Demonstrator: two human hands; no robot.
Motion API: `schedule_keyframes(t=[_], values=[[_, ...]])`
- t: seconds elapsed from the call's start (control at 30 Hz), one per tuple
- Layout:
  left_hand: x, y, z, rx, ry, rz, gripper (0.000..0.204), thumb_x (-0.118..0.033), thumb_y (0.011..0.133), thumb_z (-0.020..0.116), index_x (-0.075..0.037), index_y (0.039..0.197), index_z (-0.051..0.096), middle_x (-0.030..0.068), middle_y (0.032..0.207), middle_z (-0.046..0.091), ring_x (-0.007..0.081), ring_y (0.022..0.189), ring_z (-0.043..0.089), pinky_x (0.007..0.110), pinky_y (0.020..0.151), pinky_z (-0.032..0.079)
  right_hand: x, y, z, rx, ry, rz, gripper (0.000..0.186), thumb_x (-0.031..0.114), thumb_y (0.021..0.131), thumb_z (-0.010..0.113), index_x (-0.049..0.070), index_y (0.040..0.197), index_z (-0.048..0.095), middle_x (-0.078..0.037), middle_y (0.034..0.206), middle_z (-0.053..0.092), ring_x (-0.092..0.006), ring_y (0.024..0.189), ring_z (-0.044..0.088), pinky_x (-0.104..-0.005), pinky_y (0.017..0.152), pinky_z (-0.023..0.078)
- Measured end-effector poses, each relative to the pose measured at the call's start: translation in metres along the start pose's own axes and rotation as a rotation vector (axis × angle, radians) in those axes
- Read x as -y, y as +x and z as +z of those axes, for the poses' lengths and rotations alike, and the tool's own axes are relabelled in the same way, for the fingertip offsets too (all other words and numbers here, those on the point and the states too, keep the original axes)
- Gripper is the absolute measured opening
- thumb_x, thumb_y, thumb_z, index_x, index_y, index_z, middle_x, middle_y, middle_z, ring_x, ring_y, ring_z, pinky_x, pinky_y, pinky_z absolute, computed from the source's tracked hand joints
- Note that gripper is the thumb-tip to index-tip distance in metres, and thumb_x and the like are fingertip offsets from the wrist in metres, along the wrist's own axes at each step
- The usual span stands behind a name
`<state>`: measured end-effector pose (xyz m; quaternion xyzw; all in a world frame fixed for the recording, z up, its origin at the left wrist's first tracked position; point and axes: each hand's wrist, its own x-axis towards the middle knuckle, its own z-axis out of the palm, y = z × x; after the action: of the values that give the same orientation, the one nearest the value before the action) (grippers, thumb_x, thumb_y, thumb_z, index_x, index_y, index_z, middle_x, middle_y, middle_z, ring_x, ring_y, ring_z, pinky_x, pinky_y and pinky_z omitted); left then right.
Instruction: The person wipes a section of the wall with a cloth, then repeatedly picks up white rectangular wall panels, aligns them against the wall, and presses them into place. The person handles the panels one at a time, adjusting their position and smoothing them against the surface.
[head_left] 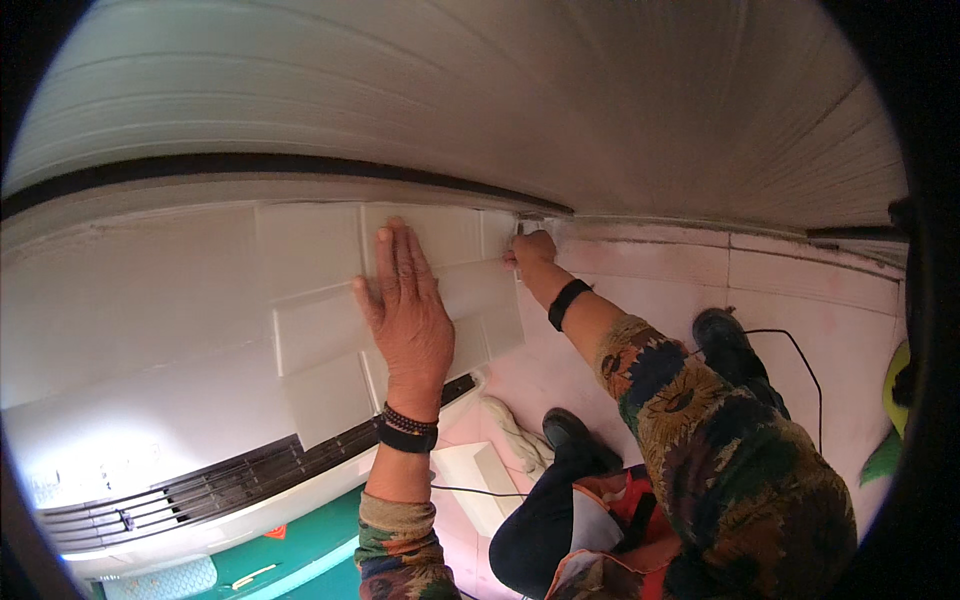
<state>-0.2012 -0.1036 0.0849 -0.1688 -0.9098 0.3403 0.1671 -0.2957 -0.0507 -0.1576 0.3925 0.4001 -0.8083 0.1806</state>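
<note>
My left hand (408, 300) lies flat, fingers stretched out, on a white panel (320, 325) marked off in rectangles. At the panel's far right end, by the corner under the slatted surface, my right hand (533, 250) is closed with its fingers bent. A small dark bit shows beside those fingers, but what they hold, if anything, is hidden. Along the panel's near edge runs a dark slotted grille (225, 487).
Above hangs a large grey slatted surface (480, 100). Pink tiles (640, 262) lie to the right. A crumpled cloth (517, 432), a white box-like piece (475, 480) and a thin black cable (815, 375) lie near my shoes. A green surface (310, 540) shows at lower left.
</note>
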Motion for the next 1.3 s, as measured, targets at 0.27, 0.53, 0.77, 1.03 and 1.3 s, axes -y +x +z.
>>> schedule_keyframes(t=[0.27,0.53,0.77,1.03,1.3], values=[[0.0,0.001,-0.008,0.064,-0.011,0.008,0.067,-0.017,0.096,0.047,-0.004,0.158,0.026,0.0082,0.167,0.02,0.0196,0.155,0.011,0.05,0.122,-0.007,0.002,0.015,-0.003,0.013,-0.047,0.069,0.023,0.004,0.089,0.065,-0.009,0.103,0.053,-0.02,0.088,0.069,-0.0293,0.073,0.073,-0.0341,0.05,0.059],[-0.003,0.003,-0.01,0.072,0.062,0.007,0.071,-0.02,0.095,0.051,-0.004,0.158,0.023,0.0078,0.167,0.02,0.0197,0.155,0.012,0.045,0.123,-0.001,-0.007,0.021,-0.008,0.08,0.026,-0.001,0.015,0.003,0.091,0.06,-0.009,0.1,0.057,-0.021,0.087,0.068,-0.0295,0.06,0.066,-0.042,0.042,0.046],[0.002,0.002,0.001,-0.021,0.146,-0.016,0.062,-0.017,0.094,0.046,-0.002,0.153,0.037,0.0064,0.162,0.032,0.0192,0.152,0.02,0.042,0.124,0.004,0.016,-0.056,-0.002,0.135,-0.449,-0.744,0.013,0.009,0.094,0.058,-0.001,0.099,0.066,-0.011,0.093,0.069,-0.0198,0.078,0.066,-0.0318,0.067,0.059],[-0.004,-0.002,0.022,-0.008,0.027,-0.035,0.059,-0.023,0.094,0.049,-0.005,0.15,0.04,0.0086,0.16,0.034,0.022,0.151,0.023,0.04,0.124,0.01,0.109,-0.219,0.013,0.425,-0.556,-1.192,0.037,0.028,0.097,0.057,0.002,0.123,0.063,-0.02,0.123,0.064,-0.0362,0.112,0.061,-0.0417,0.097,0.047],[-0.015,0.0,0.04,-0.123,-0.535,-0.197,0.053,-0.018,0.102,0.042,-0.004,0.152,0.033,0.0119,0.158,0.035,0.0255,0.145,0.033,0.037,0.121,0.025,0.119,-0.262,0.024,0.58,-0.913,-1.343,0.062,0.032,0.098,0.057,-0.005,0.145,0.04,-0.03,0.145,0.047,-0.0443,0.132,0.048,-0.0473,0.107,0.041]])
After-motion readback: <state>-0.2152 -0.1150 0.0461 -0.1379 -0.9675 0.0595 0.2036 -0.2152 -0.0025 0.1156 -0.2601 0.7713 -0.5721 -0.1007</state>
